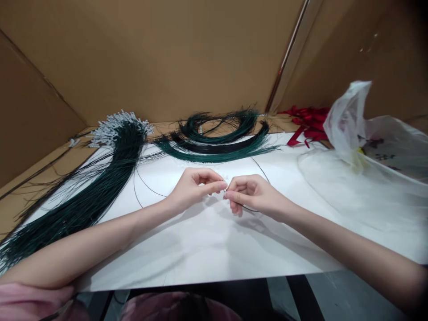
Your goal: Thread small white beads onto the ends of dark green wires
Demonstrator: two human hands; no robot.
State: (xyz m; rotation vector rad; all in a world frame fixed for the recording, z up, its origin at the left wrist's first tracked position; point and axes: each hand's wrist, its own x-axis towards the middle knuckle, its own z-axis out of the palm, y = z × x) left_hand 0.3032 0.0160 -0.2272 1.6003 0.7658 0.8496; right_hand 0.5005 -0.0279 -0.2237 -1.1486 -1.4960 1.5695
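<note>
Above the middle of the white work surface, my left hand [198,187] and my right hand [249,192] meet almost fingertip to fingertip. Both are closed in a pinch on a thin dark cord [250,209], with a short bit of it showing between thumbs and forefingers. Part of the cord passes under my right hand, and thin strands also curve across the surface on either side. Whether a knot or joint is at the fingertips is too small to tell. Beside my left forearm lies a thick bundle of dark green cords [117,174] with whitish tips [115,127].
Curved bundles of green and black cords [214,156] lie at the back of the white surface [200,254]. Red ribbons [309,122] sit at the back right, beside a clear plastic bag [361,178]. Cardboard walls [167,58] enclose the back and sides.
</note>
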